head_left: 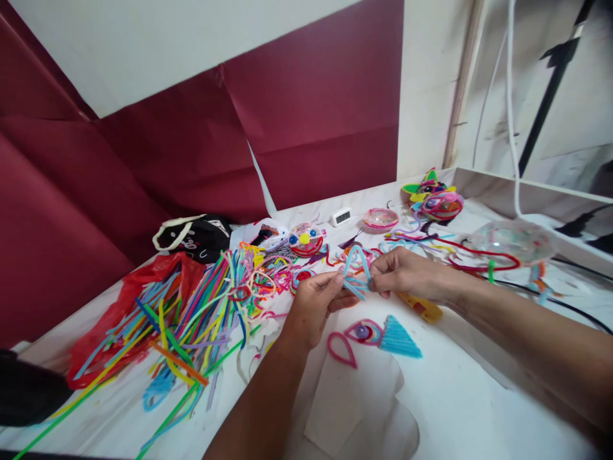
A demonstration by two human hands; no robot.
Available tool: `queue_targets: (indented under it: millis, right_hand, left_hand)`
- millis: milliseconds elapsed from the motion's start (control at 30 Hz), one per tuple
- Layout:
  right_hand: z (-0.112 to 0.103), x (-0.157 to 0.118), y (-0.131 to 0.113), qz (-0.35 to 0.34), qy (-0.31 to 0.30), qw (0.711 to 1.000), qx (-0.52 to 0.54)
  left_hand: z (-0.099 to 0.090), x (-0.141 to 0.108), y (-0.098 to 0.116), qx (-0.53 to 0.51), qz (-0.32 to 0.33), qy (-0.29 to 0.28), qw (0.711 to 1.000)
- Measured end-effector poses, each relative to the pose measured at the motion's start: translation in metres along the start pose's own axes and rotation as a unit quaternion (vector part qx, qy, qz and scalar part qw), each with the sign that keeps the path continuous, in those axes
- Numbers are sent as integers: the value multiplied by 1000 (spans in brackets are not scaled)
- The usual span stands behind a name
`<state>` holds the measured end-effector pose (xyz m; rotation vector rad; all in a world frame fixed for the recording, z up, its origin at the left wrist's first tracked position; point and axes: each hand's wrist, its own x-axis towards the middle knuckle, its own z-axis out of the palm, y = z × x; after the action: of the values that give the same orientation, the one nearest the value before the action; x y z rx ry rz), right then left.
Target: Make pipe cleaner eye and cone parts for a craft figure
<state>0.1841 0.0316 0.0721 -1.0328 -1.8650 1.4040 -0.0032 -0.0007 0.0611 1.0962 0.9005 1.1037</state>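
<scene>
Between my two hands is a light blue pipe cleaner (355,260) bent into a pointed triangle, with more blue strands across its lower part. My left hand (317,299) pinches its lower left side between thumb and fingers. On the other side, my right hand (401,276) grips the lower right corner with closed fingers. Below the hands lies a filled blue pipe-cleaner triangle (400,337). It touches a pink eye shape (364,332) with a purple centre. A pink teardrop loop (341,350) sits just left of that.
Many loose pipe cleaners (205,313) and a red plastic bag (108,326) cover the left. Behind stand a small white clock (341,217), a clear bowl (381,219) and a decorated figure (435,197). A yellow tool (421,308) lies under my right forearm; paper (338,409) lies in front.
</scene>
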Motion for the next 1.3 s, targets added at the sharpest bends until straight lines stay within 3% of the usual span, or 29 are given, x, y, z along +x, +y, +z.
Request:
queue_targets:
  millis: [633,1067,1300]
  right_hand:
    - [1,0,-1,8,6,1000,-3]
    - [0,1,0,5,4,1000,-18]
    - [0,1,1,13,4,1000,-12]
  left_hand:
    - [4,2,-11,-13,26,72,997]
    - [7,-3,-2,45,-37,44,997]
    - [7,-2,-5,35,-19,47,998]
